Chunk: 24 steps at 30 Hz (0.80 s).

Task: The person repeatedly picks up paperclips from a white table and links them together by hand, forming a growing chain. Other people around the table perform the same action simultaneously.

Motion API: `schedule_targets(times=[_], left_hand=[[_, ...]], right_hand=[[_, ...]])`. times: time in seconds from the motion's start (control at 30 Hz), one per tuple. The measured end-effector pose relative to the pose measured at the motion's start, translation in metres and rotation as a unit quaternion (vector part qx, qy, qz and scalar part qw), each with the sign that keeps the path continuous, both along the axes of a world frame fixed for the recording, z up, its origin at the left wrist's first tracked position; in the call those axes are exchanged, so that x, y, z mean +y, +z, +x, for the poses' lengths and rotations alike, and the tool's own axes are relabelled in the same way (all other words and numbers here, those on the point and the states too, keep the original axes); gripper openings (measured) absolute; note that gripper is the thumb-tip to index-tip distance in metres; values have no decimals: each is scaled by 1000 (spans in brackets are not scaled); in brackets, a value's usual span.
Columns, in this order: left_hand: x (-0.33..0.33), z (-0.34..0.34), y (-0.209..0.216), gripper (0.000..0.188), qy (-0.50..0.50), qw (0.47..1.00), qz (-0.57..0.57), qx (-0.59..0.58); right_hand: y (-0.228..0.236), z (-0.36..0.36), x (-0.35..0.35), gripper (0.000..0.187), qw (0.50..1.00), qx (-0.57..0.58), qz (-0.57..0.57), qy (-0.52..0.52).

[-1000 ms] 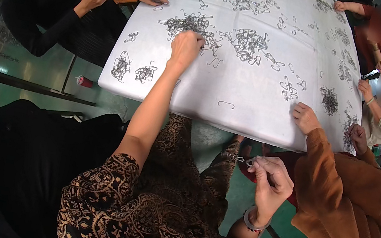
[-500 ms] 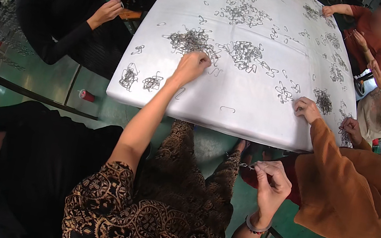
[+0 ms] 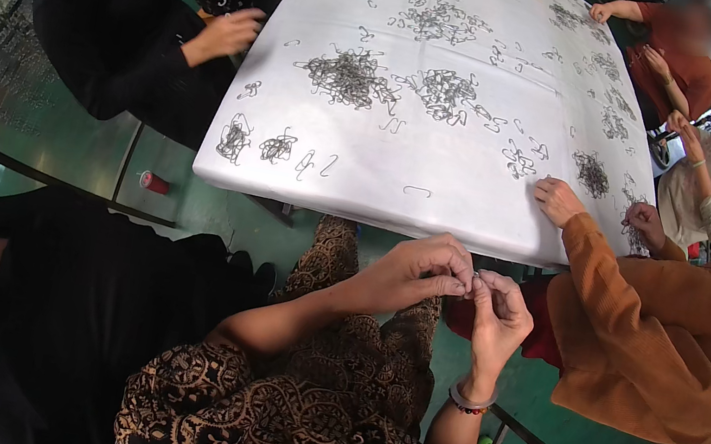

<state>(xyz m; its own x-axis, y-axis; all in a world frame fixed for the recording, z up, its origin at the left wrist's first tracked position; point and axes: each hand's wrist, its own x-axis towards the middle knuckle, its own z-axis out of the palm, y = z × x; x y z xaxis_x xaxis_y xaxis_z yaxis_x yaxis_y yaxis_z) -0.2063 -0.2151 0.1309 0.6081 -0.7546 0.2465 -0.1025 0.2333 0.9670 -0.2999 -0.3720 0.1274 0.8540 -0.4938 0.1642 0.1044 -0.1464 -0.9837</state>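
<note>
My left hand (image 3: 433, 275) and my right hand (image 3: 502, 314) meet in front of me, just off the table's near edge. Both have thumb and fingers pinched, tips touching. A sliver of metal hook shows at the right fingertips; what the left fingers pinch is hidden. Beyond them, bent wire hooks lie on the white-covered table (image 3: 358, 152): a dense dark pile (image 3: 348, 78), a looser pile (image 3: 445, 94) to its right, and two small heaps (image 3: 233, 141) (image 3: 277, 146) at the near left corner. One loose hook (image 3: 417, 191) lies by the near edge.
At the right, a co-worker's hand (image 3: 558, 202) in a brown sleeve rests on the table edge. Another person in black (image 3: 116, 22) sits at the left; others work along the far sides. A red cup (image 3: 154, 182) stands lower down at the left.
My left hand has come back from the dense pile to meet my right hand. More loose hooks lie beside the small heaps. The person in black has moved a hand toward the table.
</note>
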Motion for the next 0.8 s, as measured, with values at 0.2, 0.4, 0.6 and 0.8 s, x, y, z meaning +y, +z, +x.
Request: schedule_targets(times=[0.2,0.4,0.6,0.8], left_hand=[[-14,1,-5,9,104,989,36,-94],[-17,1,-17,7,161,982,19,-99],[-12,10,-28,8,185,968,3,-170],[-12,4,-34,8,143,978,13,-150]], right_hand=[[0,5,5,9,999,-25,-35,-1],[2,12,-1,14,988,-26,-146,38],[8,51,-46,22,994,23,-107,-3],[-80,232,-80,35,956,54,-277,84]])
